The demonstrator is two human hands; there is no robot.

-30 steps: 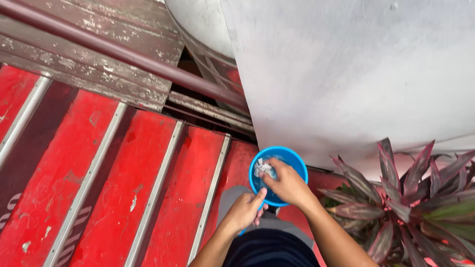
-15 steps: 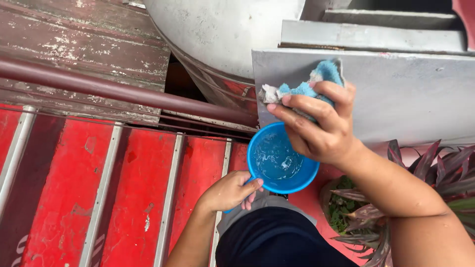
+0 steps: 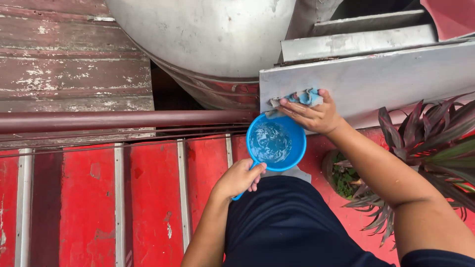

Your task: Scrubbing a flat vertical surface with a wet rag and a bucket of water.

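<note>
My left hand (image 3: 238, 179) grips the handle of a blue plastic dipper (image 3: 275, 142) that holds soapy water, level in front of my dark shorts. My right hand (image 3: 311, 114) presses a wet blue-and-white cloth (image 3: 298, 98) against the lower left corner of a grey painted panel (image 3: 376, 79), just above the dipper's rim. The cloth is bunched under my fingers and partly hidden by them.
A big grey metal tank (image 3: 208, 34) stands behind the panel. A dark red rail (image 3: 118, 119) crosses in front of weathered planks (image 3: 69, 64). Red steps with metal strips (image 3: 148, 198) lie below. A potted plant with purple-green leaves (image 3: 425, 143) sits at the right.
My right hand lifted the cloth out of the dipper and brought it onto the grey panel's corner. The view tilted up, and the dipper stayed in my left hand.
</note>
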